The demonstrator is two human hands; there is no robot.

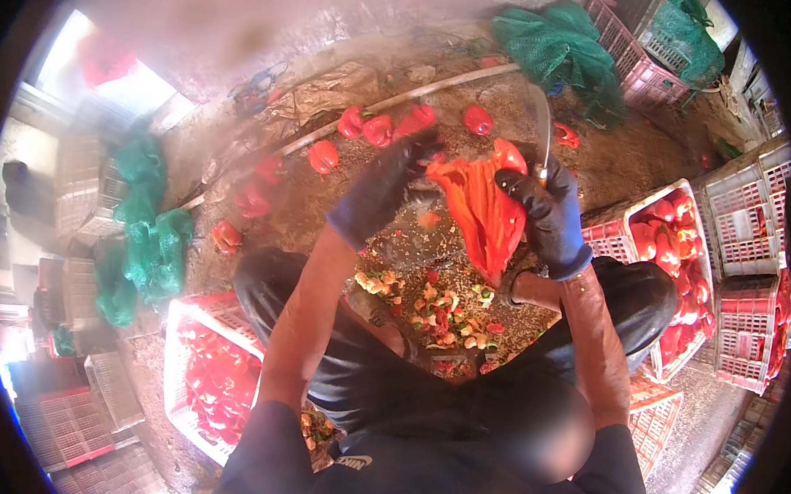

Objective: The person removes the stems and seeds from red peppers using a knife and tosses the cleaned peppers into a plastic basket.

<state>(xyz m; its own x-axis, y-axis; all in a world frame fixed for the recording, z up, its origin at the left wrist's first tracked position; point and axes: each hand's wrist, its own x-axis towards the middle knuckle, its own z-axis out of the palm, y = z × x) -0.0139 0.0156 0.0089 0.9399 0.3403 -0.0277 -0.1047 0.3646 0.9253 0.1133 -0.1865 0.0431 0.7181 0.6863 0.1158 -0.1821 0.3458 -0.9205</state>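
My right hand [549, 214], in a blue glove with a dark palm, grips an opened red pepper [480, 210] and a knife whose curved blade [544, 118] points up and away from me. The pepper hangs split, its ribbed inside showing. My left hand [389, 184], gloved alike, is just left of the pepper; its blurred fingertips are near a small red piece, and whether they hold it I cannot tell. Cut cores and seeds [441, 311] lie on the ground between my legs. Several whole red peppers [378, 130] lie beyond my hands.
A crate of red peppers [170, 389] stands at my left, another crate [696, 234] at my right. More stacked crates [742, 222] are at far right. Green mesh sacks [552, 41] lie at the upper right, others [147, 238] at left. A pale pole [441, 86] crosses the ground ahead.
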